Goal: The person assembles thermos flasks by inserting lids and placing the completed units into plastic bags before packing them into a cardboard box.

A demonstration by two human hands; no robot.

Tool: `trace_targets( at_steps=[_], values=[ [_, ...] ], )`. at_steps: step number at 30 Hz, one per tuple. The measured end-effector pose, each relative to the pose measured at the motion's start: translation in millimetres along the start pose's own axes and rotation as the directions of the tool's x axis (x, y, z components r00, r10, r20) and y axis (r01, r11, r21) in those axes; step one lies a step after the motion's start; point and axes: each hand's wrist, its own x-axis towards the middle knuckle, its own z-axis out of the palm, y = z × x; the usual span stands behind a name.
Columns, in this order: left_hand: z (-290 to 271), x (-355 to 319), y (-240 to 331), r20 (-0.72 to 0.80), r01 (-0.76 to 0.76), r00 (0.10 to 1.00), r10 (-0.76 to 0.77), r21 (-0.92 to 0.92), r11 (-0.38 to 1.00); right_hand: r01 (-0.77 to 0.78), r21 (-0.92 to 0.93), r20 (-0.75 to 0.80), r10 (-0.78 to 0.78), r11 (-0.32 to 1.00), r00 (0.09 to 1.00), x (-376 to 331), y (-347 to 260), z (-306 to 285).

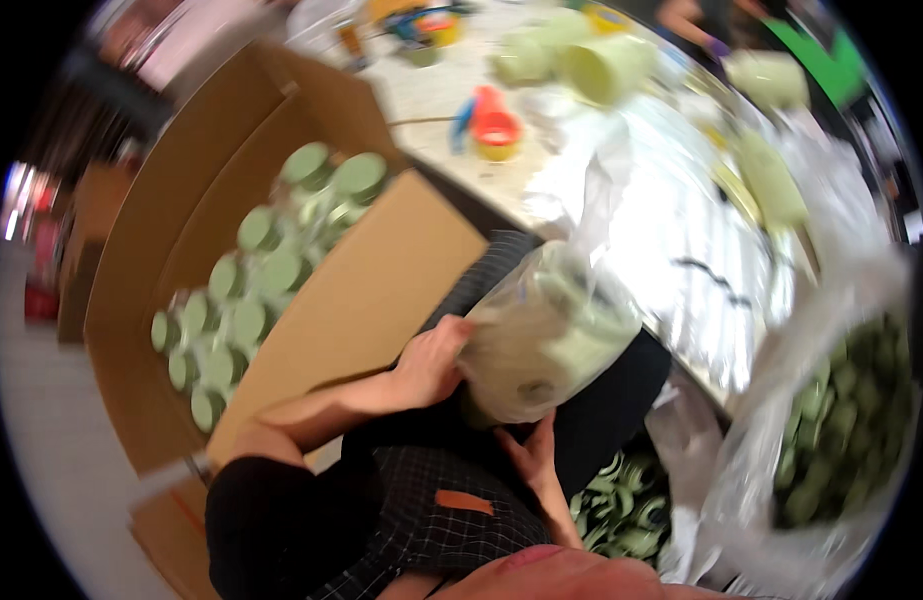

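A pale green plastic container in a clear plastic bag [546, 345] lies tilted above my lap, its bag mouth toward the table. My left hand [431, 362] is closed on the bag's left side, fingers bent against the plastic. At the bottom end my right hand [534, 455] holds the bag from below, thumb and fingers on either side; some fingertips are hidden under it. Left of me, an open cardboard box [346, 290] holds several upright containers with round green lids [251, 320], seemingly bagged too. Motion blurs the picture.
On the white table [421, 165] stand an orange and yellow tape dispenser [496, 130], pale green containers [609, 70] and a pile of clear bags [671, 240]. At right, a large plastic sack [746, 470] holds green parts [846, 430]; more green pieces [626, 505] lie lower down. Another person's arm [686, 22] shows across the table.
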Motion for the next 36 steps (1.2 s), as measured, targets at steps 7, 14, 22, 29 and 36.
trace_targets(
  at_steps=[7, 14, 22, 29, 36],
  values=[
    [-128.7, -35.2, -18.7, -0.198, 0.461, 0.882, -0.427, 0.186, 0.867, 0.196, 0.022, 0.479, -0.182, 0.980, 0.859, 67.7, -99.8, 89.7],
    [-386.4, -133.6, -147.5, -0.398, 0.843, 0.418, -0.817, -0.167, 0.512, 0.437, 0.145, 0.780, -0.374, 0.888, 0.502, 87.9, -156.0, 192.0],
    [-401.0, -357.1, -382.2, -0.031, 0.982, -0.176, -0.984, 0.060, -0.177, -0.016, -0.386, 0.246, 0.120, 0.922, 0.962, 55.2, -53.7, 68.4],
    [-401.8, -398.6, -339.9, 0.036, 0.726, -0.394, -0.918, -0.601, -0.335, -0.072, -0.383, 0.002, 0.078, 0.921, 0.997, 87.5, -66.0, 4.1],
    [-384.7, -232.7, -284.9, -0.790, 0.933, 0.140, -0.597, 0.307, -0.187, 0.287, -0.687, 0.046, -0.354, 0.668, 0.934, 101.1, -98.0, -54.5]
  ],
)
